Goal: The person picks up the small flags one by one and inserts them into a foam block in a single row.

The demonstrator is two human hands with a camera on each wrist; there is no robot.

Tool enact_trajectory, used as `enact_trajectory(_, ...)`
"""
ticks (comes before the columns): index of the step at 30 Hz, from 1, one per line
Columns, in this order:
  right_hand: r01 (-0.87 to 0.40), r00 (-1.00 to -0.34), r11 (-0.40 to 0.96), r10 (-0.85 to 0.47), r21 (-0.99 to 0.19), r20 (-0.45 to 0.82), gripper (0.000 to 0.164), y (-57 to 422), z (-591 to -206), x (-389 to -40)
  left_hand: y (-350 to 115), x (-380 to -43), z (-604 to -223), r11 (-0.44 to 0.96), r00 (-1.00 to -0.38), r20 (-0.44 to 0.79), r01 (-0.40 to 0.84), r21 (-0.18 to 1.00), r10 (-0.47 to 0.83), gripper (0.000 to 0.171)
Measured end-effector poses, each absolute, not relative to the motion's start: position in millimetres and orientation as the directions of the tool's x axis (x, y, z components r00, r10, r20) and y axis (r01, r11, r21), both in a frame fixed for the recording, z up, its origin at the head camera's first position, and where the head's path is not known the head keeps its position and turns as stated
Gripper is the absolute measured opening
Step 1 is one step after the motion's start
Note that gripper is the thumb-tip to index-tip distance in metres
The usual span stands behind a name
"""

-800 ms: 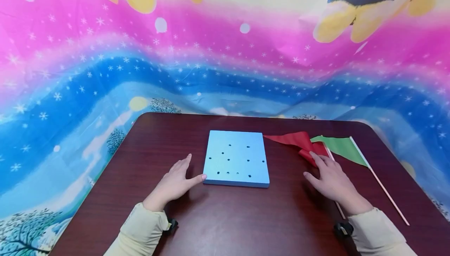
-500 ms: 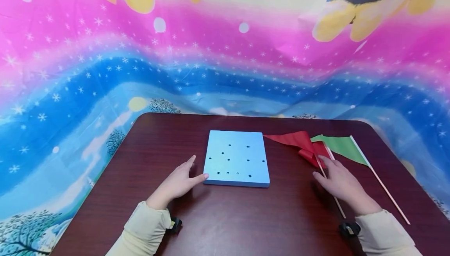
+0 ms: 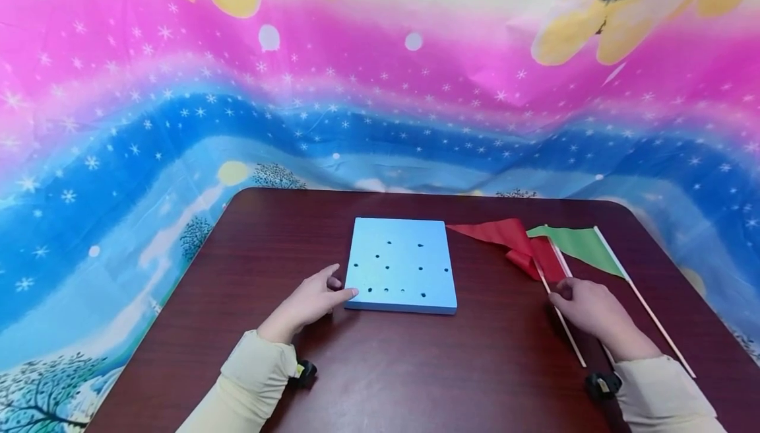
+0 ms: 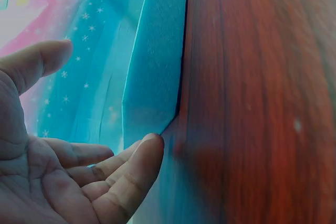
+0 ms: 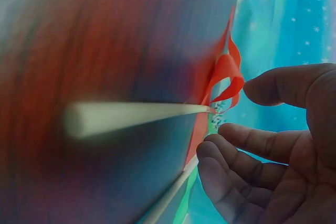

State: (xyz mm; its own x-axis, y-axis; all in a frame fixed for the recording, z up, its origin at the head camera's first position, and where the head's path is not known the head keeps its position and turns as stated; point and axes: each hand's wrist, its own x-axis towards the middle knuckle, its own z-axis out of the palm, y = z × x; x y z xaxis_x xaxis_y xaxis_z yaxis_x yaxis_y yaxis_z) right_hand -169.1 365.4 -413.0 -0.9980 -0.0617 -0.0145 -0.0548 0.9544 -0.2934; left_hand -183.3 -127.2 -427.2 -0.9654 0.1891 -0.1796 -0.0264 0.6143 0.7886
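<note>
A light-blue square board (image 3: 400, 235) with several small holes lies flat on the table. My left hand (image 3: 311, 301) is beside its near left corner, fingers loosely bent; in the left wrist view the thumb and fingers stand apart near the board's corner (image 4: 152, 77). To the right lie red pennant flags (image 3: 495, 232), overlapping and partly folded, and a green flag (image 3: 578, 245), all on thin pale sticks. My right hand (image 3: 596, 311) hovers over the second stick. In the right wrist view its thumb and bent fingers are apart, the fingertips close to that stick (image 5: 170, 195); contact is unclear.
The dark wooden table (image 3: 410, 373) has rounded far corners. Behind it hangs a printed pink and blue cloth (image 3: 332, 83). Each wrist wears a small black camera. The green flag's stick (image 3: 662, 331) runs to the right of my right hand.
My right hand has moved right and toward me, from the red cloth to the second stick, its fingers bending more. My left hand has shifted slightly right, closer to the board.
</note>
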Motion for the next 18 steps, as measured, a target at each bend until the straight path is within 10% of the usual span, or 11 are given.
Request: enact_trajectory(18,-0.044,-0.995,0.96,-0.067,-0.275,-0.074,0.036,375.3,-424.7,-170.5,-115.8,-192.3,-438.2,0.602,-0.965,-0.156,0.003,0.798,0.212,0.068)
